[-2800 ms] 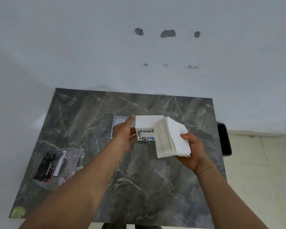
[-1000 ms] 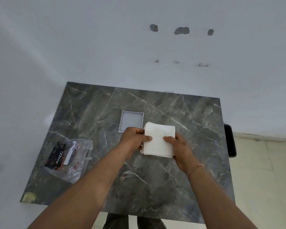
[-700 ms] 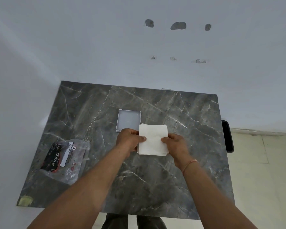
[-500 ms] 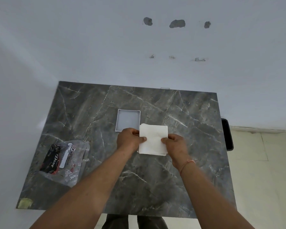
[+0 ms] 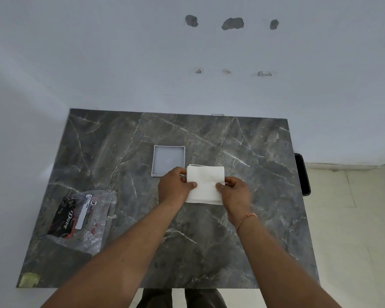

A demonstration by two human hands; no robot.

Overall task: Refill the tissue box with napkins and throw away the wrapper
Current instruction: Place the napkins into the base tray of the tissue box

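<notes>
The clear wrapper (image 5: 80, 221), well left of your grip, reads "Dove". Your left hand (image 5: 175, 187) and right hand (image 5: 235, 193) clamp the white napkin stack (image 5: 206, 184) from both sides on the marble table (image 5: 242, 241). The box under it is hidden. Just beyond your left hand lies a shallow white tray (image 5: 169, 160); nothing shows inside it.

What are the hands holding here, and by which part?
The napkin stack: left hand grips its left edge, right hand its right edge.
</notes>
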